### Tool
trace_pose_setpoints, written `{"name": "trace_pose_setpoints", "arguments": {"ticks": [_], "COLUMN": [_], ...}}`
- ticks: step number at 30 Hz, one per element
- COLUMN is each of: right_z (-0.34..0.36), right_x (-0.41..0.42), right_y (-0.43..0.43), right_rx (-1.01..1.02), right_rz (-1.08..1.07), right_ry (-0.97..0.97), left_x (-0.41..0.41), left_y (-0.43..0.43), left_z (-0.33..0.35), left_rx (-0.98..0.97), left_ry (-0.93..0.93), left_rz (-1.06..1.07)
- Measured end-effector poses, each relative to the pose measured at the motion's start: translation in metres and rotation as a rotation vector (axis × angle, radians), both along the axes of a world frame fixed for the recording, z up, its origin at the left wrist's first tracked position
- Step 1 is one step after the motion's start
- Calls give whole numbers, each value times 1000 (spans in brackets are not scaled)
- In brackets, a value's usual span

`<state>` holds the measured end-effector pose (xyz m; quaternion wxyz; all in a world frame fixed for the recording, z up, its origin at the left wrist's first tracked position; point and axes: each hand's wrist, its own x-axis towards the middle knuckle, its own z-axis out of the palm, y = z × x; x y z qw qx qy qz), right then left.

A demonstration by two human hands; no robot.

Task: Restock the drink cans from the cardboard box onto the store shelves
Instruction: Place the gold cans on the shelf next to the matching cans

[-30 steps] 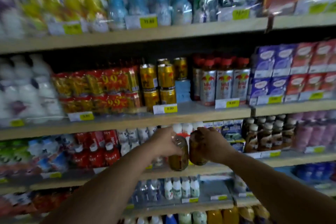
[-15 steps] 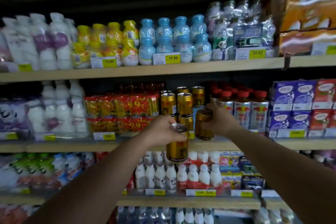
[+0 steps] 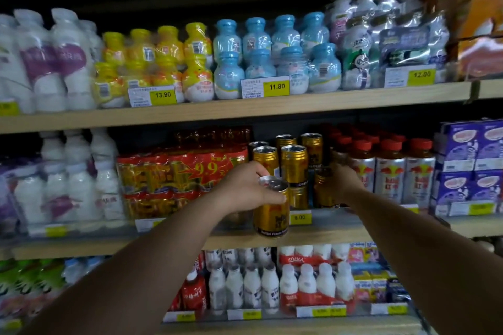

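Note:
My left hand (image 3: pixel 246 189) grips a gold drink can (image 3: pixel 271 215) by its top, holding it upright just in front of the middle shelf's edge (image 3: pixel 313 234). My right hand (image 3: pixel 344 182) holds a second gold can (image 3: pixel 324 190) inside the shelf, to the right of the stacked gold cans (image 3: pixel 292 164). Those cans stand two high in a few rows. The cardboard box is out of view.
Red-and-gold multipacks (image 3: pixel 179 179) sit left of the cans, red-capped bottles (image 3: pixel 389 174) right. Above is a shelf of yellow and blue bottle packs (image 3: pixel 226 62). White milk bottles (image 3: pixel 272 285) fill the shelf below. Purple cartons (image 3: pixel 471 163) stand at far right.
Both hands rose from the lower shelf to the middle one. The right hand moved its can in beside the stacked cans; the left hand's can came up to the shelf's front edge.

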<state>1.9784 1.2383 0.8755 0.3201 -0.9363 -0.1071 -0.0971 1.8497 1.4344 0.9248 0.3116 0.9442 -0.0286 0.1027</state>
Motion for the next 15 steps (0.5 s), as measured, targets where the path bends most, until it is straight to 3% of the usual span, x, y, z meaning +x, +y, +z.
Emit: {"name": "trace_pose_setpoints", "arguments": {"ticks": [5,10,13,15], "right_z": [-13,-16,-12,-10], "right_x": [7,3,1,4], "right_y": [0,-4,-7,-12], "right_rx": [27,-85,-265,-223], "right_rz": [46,106,137,175], "right_ry": [73,52,39,78], "left_x": [14,26,30,32], "left_y": [-7,-19,-30,-37], "left_z": [5,11,16,21], "left_rx": [2,-21,-5,-8], "left_ry": [-10,-26,-32,-47], "left_rz": [8,34,43,62]}}
